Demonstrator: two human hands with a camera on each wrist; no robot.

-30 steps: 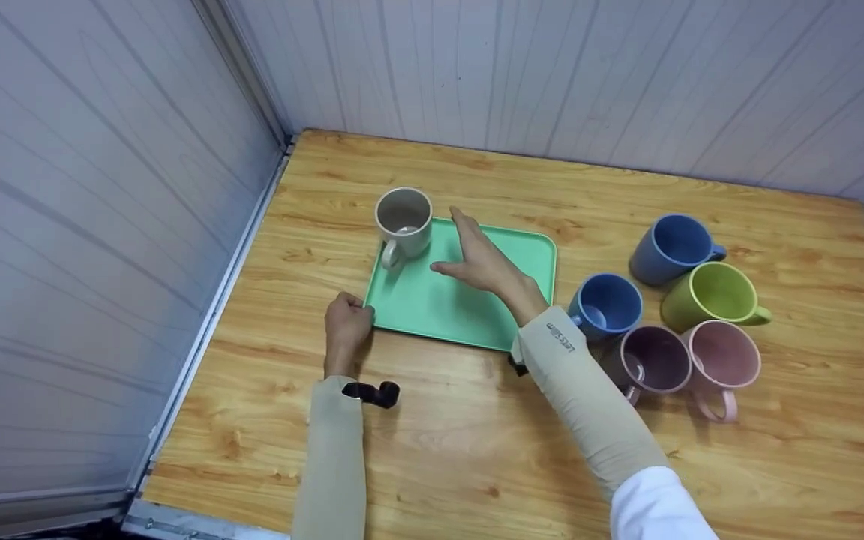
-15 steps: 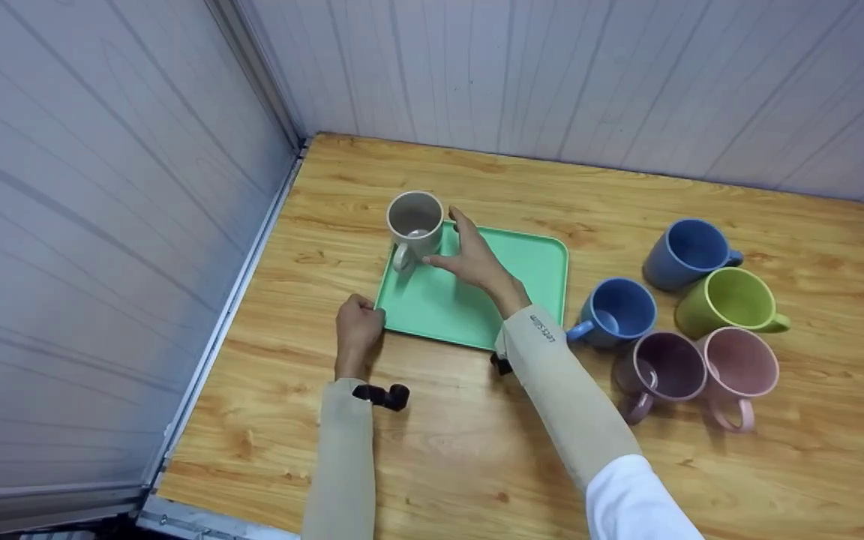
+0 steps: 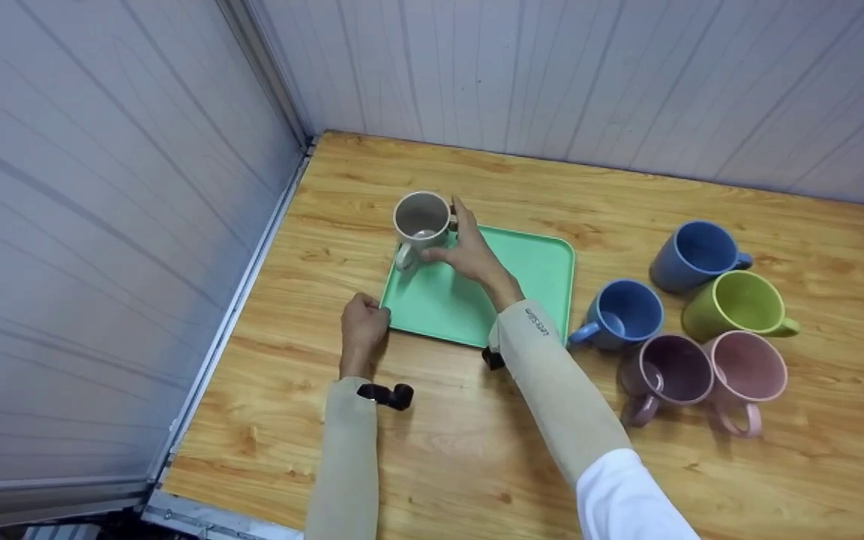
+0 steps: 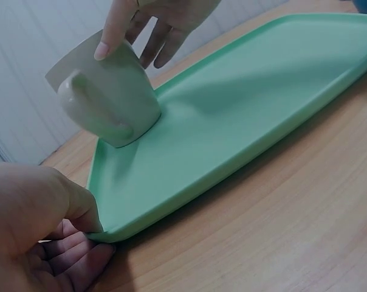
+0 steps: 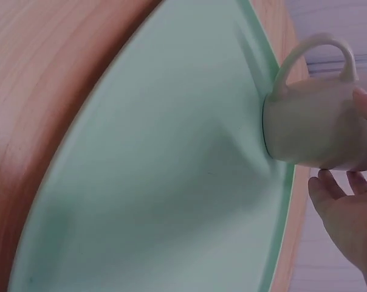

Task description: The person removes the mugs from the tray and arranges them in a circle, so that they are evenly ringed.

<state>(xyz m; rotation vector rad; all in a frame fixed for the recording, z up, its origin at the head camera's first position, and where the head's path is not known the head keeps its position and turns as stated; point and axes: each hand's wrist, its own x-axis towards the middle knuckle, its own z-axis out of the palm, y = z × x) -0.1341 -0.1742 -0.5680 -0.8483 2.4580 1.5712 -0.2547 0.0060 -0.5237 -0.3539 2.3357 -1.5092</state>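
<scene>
A grey-beige mug [image 3: 422, 217] stands upright on the far left corner of a green tray [image 3: 492, 292]. Its handle points toward the near side. My right hand [image 3: 471, 251] grips the mug from its right, thumb on the near side and fingers round the far side. In the right wrist view the thumb lies on the mug's wall [image 5: 317, 121] and the fingertips touch the opposite side. At the tray's near left corner, my left hand [image 3: 363, 326] pinches the rim, with the thumb on top and fingers beneath, as the left wrist view shows [image 4: 56, 225].
Right of the tray, several mugs cluster on the wooden table [image 3: 462, 442]: a dark blue mug [image 3: 694, 259], a blue mug [image 3: 623, 315], a yellow-green mug [image 3: 736, 304], a purple mug [image 3: 668, 371] and a pink mug [image 3: 748, 367]. White panels [image 3: 514, 75] wall the back and left.
My right hand has moved left to the grey-beige mug, and its thumb and fingers have closed round it. My left hand stays at the tray corner. The view has shifted slightly.
</scene>
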